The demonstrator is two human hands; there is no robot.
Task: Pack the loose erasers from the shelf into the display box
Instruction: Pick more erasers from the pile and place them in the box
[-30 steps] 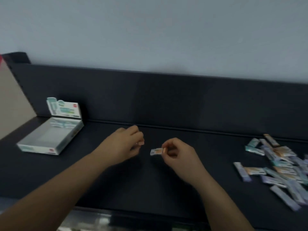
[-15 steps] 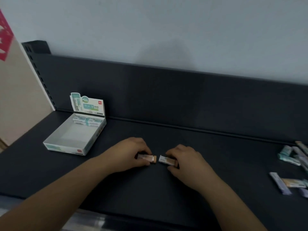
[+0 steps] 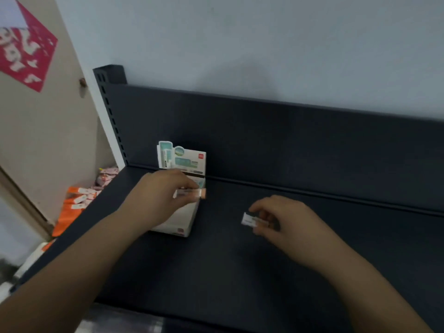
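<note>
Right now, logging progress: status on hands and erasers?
Left hand holds eraser over display box. Right hand holds second eraser. Nothing in the way.

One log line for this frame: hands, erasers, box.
left hand: eraser held over display box | right hand: second eraser held above shelf, right of box

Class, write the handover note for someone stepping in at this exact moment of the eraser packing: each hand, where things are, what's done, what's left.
Left hand: pinching an orange-tipped eraser over the open display box, not yet released.
Right hand: holding a second eraser above the dark shelf, right of the box.
Box sits at the shelf's left end, header card upright at the back; its contents are hidden by the left hand.
Left: drop both erasers in. No loose erasers are in view.
</note>
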